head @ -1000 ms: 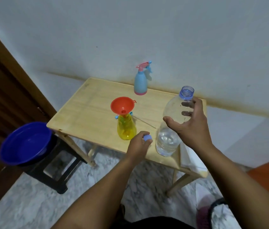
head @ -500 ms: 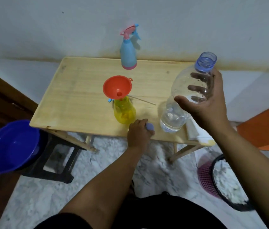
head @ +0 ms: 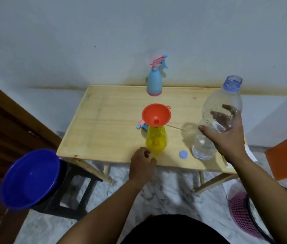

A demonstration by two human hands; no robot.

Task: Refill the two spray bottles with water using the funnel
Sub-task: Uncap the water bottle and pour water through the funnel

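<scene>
While the right hand (head: 227, 138) grips the tilted water bottle (head: 216, 120), the left hand (head: 141, 164) hangs loosely curled, holding nothing. On the wooden table (head: 104, 124) against the white wall (head: 139, 32), the funnel (head: 156, 115) sits in the yellow spray bottle (head: 156, 140); the blue spray bottle (head: 154, 81) stands behind it, the cap (head: 183, 154) just right.

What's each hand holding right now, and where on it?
The right hand grips the clear water bottle round its middle. The left hand holds nothing.

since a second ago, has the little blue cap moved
Yes. The blue cap has left the left hand and now lies on the table between the yellow spray bottle and the water bottle.
</scene>
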